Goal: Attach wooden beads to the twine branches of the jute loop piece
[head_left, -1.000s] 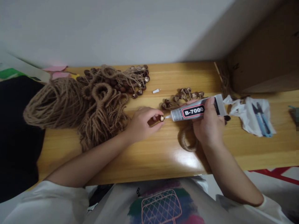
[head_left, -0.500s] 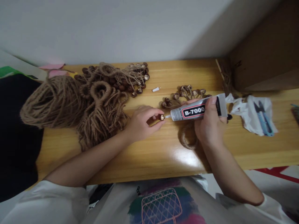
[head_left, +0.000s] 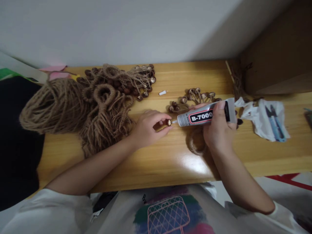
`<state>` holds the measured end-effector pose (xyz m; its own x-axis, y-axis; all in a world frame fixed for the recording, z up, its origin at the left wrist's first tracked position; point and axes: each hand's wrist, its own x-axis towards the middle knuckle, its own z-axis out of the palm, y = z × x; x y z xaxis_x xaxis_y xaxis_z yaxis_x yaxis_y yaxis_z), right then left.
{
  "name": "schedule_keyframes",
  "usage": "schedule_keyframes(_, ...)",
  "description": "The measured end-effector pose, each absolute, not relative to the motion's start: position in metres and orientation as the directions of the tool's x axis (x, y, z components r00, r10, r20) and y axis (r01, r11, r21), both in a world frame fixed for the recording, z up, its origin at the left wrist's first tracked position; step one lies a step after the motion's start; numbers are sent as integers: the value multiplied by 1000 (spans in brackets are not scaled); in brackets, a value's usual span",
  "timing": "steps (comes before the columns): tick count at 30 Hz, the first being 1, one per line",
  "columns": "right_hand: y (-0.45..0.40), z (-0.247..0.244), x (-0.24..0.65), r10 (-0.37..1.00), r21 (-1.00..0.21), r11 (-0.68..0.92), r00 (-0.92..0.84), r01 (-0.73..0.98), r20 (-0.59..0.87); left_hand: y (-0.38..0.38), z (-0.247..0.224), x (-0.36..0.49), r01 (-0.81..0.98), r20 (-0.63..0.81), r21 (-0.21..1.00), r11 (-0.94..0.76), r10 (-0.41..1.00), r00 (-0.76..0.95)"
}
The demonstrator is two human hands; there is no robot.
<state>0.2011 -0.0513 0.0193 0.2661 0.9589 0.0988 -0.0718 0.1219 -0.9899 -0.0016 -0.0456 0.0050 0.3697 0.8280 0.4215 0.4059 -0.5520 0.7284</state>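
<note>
Between the thumb and fingers of my left hand (head_left: 151, 128) is a small brown acorn cap (head_left: 169, 122), its pale hollow turned toward the right. My right hand (head_left: 219, 130) is wrapped round a silver tube of B-7000 glue (head_left: 198, 115), thumb on top. The tube's thin nozzle points left and meets the cap's opening, or nearly so. Beneath the tube and right hand lies a coiled jute ring (head_left: 195, 143), partly covered. Just behind the tube, several acorn caps on jute cords (head_left: 195, 94) rest on the wooden table (head_left: 156, 169).
A jute ball (head_left: 53, 107) and knotted jute pieces with fringes (head_left: 104, 120) fill the left side. More corded caps (head_left: 146, 81) lie behind. A white nozzle cap (head_left: 162, 93) stands alone. Blue thread snips (head_left: 276, 125) rest on white plastic (head_left: 262, 120); a cardboard box (head_left: 278, 55) is at right.
Both hands keep nearly the same pose, with the nozzle still at the acorn cap. The camera view has shifted very slightly.
</note>
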Motion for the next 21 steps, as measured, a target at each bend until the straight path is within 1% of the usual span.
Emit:
schedule_keyframes(4, -51, 18, 201, 956, -991, 130, 267, -26, 119, -45, 5, -2, 413, 425, 723, -554, 828, 366)
schedule_keyframes(12, -51, 19, 202, 959, -991, 131, 251, 9, 129, -45, 5, -2, 413, 432, 714, -565, 820, 375)
schedule_keyframes(21, -53, 23, 196, 955, -989, 146, 259, 11, 144, -45, 5, -2, 415, 440, 704, -576, 813, 381)
